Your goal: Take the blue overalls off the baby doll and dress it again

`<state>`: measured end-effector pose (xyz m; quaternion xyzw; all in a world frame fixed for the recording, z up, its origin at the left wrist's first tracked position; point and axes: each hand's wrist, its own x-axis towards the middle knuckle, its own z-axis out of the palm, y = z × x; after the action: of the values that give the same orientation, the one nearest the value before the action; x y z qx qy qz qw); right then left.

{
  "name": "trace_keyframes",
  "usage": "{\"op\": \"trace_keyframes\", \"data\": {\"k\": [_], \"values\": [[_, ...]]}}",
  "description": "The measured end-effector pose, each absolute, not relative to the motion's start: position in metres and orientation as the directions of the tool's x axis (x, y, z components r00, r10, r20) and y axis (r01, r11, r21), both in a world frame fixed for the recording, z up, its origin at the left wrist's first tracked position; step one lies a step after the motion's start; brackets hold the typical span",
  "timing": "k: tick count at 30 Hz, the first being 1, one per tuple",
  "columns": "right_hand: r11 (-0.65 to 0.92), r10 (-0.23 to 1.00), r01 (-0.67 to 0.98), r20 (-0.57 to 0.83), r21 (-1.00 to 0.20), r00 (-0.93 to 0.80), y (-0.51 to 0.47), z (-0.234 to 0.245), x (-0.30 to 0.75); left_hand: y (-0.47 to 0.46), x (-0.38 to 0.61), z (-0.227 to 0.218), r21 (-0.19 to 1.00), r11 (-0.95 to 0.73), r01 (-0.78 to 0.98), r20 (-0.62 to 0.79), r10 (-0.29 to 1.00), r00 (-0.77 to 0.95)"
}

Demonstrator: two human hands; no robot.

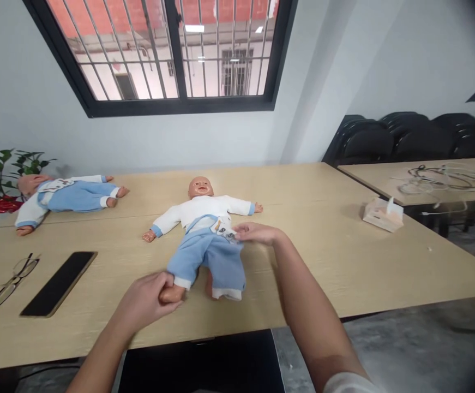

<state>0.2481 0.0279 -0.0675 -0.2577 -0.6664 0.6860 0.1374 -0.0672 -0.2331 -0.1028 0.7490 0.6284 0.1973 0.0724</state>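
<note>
A baby doll [204, 210] in a white long-sleeved top lies on its back on the table, head toward the wall. Light blue overalls [210, 254] with white cuffs cover its legs, and their animal-print bib is folded down at the waist. My left hand [149, 297] is closed around the doll's foot [172, 295] at the left trouser cuff. At the doll's waist, on the right side, my right hand [256, 233] pinches the edge of the bib [224, 232]. The doll's other foot is mostly hidden by the trouser leg.
A second dressed doll [73, 194] lies at the back left beside a potted plant [0, 174]. Glasses [10, 284] and a black phone [59, 284] lie at left. A tissue box [383, 214] stands at right; cables [442, 179] lie on another table.
</note>
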Motion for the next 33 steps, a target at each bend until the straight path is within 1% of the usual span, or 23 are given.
{"op": "trace_keyframes", "data": {"k": [1,2,3,5,7,9,12,14,16,17,18,19,20,22,23,24,26,28,29,30,31,33], "values": [[-0.083,0.498,0.178,-0.196,-0.981,-0.845,0.028,-0.068,0.248,-0.236,-0.067,-0.107,0.362,-0.164,0.917,0.155,0.981,0.114],[-0.083,0.513,0.161,-0.181,-0.983,-0.839,0.028,-0.069,0.246,-0.238,-0.066,-0.111,0.365,-0.14,0.92,0.122,0.987,0.102],[-0.072,0.576,0.104,-0.126,-0.992,-0.808,0.028,-0.07,0.242,-0.239,-0.065,-0.113,0.368,-0.126,0.921,0.101,0.99,0.096],[-0.008,0.741,-0.062,0.036,-0.998,-0.671,0.026,-0.071,0.229,-0.239,-0.063,-0.114,0.375,-0.134,0.917,0.074,0.991,0.115],[0.094,0.842,-0.177,0.173,-0.98,-0.511,0.02,-0.072,0.212,-0.239,-0.062,-0.111,0.39,-0.163,0.906,0.05,0.987,0.156],[0.181,0.865,-0.206,0.256,-0.962,-0.432,0.012,-0.071,0.198,-0.239,-0.063,-0.107,0.416,-0.202,0.887,0.033,0.978,0.207],[0.311,0.829,-0.193,0.365,-0.931,-0.424,-0.003,-0.067,0.185,-0.234,-0.064,-0.098,0.472,-0.269,0.84,0.044,0.958,0.282],[0.423,0.77,-0.17,0.452,-0.89,-0.45,-0.013,-0.064,0.18,-0.222,-0.061,-0.09,0.485,-0.261,0.835,0.123,0.965,0.23],[0.537,0.694,-0.145,0.533,-0.831,-0.484,-0.023,-0.062,0.176,-0.2,-0.053,-0.078,0.484,-0.222,0.846,0.294,0.952,0.081],[0.582,0.659,-0.137,0.564,-0.801,-0.498,-0.028,-0.061,0.174,-0.185,-0.048,-0.072,0.495,-0.219,0.841,0.408,0.913,-0.002],[0.616,0.631,-0.136,0.59,-0.776,-0.504,-0.031,-0.06,0.172,-0.168,-0.042,-0.067,0.489,-0.266,0.83,0.496,0.868,-0.014],[0.639,0.614,-0.139,0.611,-0.756,-0.499,-0.034,-0.059,0.171,-0.151,-0.036,-0.062,0.462,-0.322,0.826,0.544,0.839,0.023],[0.649,0.608,-0.146,0.625,-0.747,-0.49,-0.036,-0.058,0.17,-0.135,-0.032,-0.058,0.444,-0.364,0.818,0.539,0.838,0.08],[0.625,0.627,-0.153,0.61,-0.765,-0.485,-0.036,-0.055,0.173,-0.106,-0.027,-0.054,0.441,-0.442,0.781,0.482,0.851,0.209],[0.596,0.644,-0.142,0.576,-0.79,-0.504,-0.034,-0.053,0.177,-0.095,-0.028,-0.055,0.462,-0.465,0.756,0.435,0.861,0.263],[0.558,0.656,-0.115,0.522,-0.822,-0.545,-0.031,-0.051,0.181,-0.087,-0.029,-0.057,0.498,-0.464,0.733,0.401,0.872,0.28],[0.478,0.641,-0.013,0.359,-0.878,-0.678,-0.022,-0.048,0.192,-0.079,-0.034,-0.063,0.589,-0.414,0.694,0.366,0.902,0.228],[0.432,0.547,0.118,0.156,-0.894,-0.823,-0.014,-0.047,0.202,-0.078,-0.036,-0.071,0.686,-0.365,0.63,0.353,0.924,0.151],[0.424,0.494,0.17,0.07,-0.889,-0.867,-0.011,-0.047,0.205,-0.08,-0.036,-0.074,0.729,-0.357,0.585,0.345,0.929,0.137],[0.42,0.462,0.203,0.016,-0.884,-0.887,-0.009,-0.048,0.207,-0.081,-0.035,-0.077,0.767,-0.355,0.534,0.34,0.931,0.131],[0.415,0.466,0.213,0.006,-0.884,-0.885,-0.008,-0.05,0.206,-0.082,-0.034,-0.08,0.803,-0.35,0.482,0.336,0.934,0.119],[0.382,0.569,0.16,0.096,-0.91,-0.817,-0.008,-0.054,0.201,-0.085,-0.03,-0.082,0.857,-0.328,0.398,0.325,0.943,0.078]]}}
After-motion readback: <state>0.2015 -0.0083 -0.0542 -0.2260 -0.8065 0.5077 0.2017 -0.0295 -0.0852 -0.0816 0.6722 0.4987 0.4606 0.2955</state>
